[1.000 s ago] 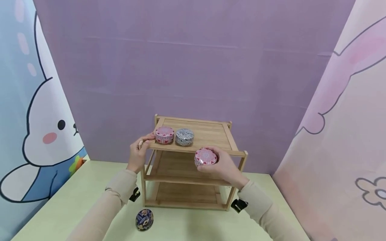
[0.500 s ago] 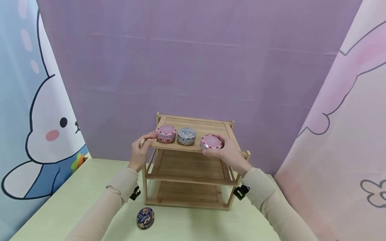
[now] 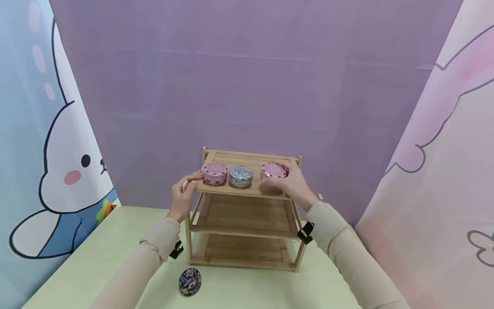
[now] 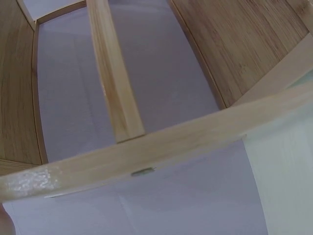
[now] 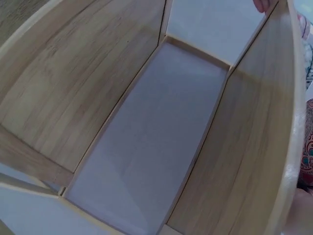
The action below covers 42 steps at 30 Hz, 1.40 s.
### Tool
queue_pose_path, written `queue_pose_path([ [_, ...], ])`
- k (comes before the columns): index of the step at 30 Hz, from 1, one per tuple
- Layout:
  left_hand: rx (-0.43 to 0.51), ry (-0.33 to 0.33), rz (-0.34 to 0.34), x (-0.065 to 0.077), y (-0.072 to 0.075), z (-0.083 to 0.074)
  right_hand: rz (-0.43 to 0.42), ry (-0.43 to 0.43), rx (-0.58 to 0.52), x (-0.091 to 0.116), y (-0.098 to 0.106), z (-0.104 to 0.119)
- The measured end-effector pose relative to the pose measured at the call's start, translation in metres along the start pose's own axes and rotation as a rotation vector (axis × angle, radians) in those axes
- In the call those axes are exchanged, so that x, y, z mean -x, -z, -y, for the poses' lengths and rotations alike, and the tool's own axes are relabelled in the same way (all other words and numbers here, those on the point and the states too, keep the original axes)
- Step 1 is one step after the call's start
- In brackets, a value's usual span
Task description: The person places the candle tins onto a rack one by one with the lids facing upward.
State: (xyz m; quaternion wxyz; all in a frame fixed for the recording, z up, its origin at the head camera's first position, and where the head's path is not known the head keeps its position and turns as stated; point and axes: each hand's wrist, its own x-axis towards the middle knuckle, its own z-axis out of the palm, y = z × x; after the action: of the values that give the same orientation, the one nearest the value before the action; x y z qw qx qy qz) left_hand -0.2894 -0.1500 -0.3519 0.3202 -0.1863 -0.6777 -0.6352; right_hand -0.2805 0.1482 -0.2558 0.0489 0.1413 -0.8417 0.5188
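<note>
Three round tins are at the front of the wooden rack's (image 3: 247, 192) top shelf. Leftmost is a pink tin with red hearts (image 3: 215, 174), and beside it a grey-white patterned tin (image 3: 241, 177). My right hand (image 3: 292, 184) holds a second pink tin (image 3: 273, 170) between thumb and fingers, to the right of the grey one; whether it touches the shelf I cannot tell. A red patterned side of the held tin (image 5: 307, 147) shows at the right wrist view's edge. My left hand (image 3: 183, 196) grips the rack's front left corner, close to the leftmost tin.
On the pale green table (image 3: 231, 292), in front of the rack, lies a dark blue floral tin (image 3: 190, 282). Below the top, the rack has a middle shelf (image 3: 247, 214) and a bottom shelf (image 3: 243, 248). A purple backdrop (image 3: 254, 94) stands behind it.
My right hand has lifted the second pink tin from before the rack's front edge up and back over the top shelf, slightly rightward. The left hand has kept its grip on the corner.
</note>
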Motion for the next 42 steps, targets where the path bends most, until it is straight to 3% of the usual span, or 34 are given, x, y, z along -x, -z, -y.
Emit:
queue_pose_path([
  [7, -0.014, -0.018, -0.001, 0.002, 0.001, -0.001, -0.017, 0.001, 0.087, -0.01, -0.006, -0.003],
  [18, 0.008, -0.007, -0.01, 0.002, 0.003, -0.001, 0.043, -0.012, 0.062, -0.016, -0.011, -0.008],
  [22, 0.014, 0.006, 0.006, 0.001, 0.001, -0.005, 0.05, -0.013, 0.055, -0.016, -0.01, -0.009],
  [29, -0.015, 0.017, 0.0, 0.007, -0.002, -0.026, 0.077, -0.021, 0.092, -0.016, -0.011, -0.01],
  [42, 0.007, -0.01, -0.002, 0.004, -0.003, -0.028, 0.092, -0.042, 0.102, -0.016, -0.01, -0.007],
])
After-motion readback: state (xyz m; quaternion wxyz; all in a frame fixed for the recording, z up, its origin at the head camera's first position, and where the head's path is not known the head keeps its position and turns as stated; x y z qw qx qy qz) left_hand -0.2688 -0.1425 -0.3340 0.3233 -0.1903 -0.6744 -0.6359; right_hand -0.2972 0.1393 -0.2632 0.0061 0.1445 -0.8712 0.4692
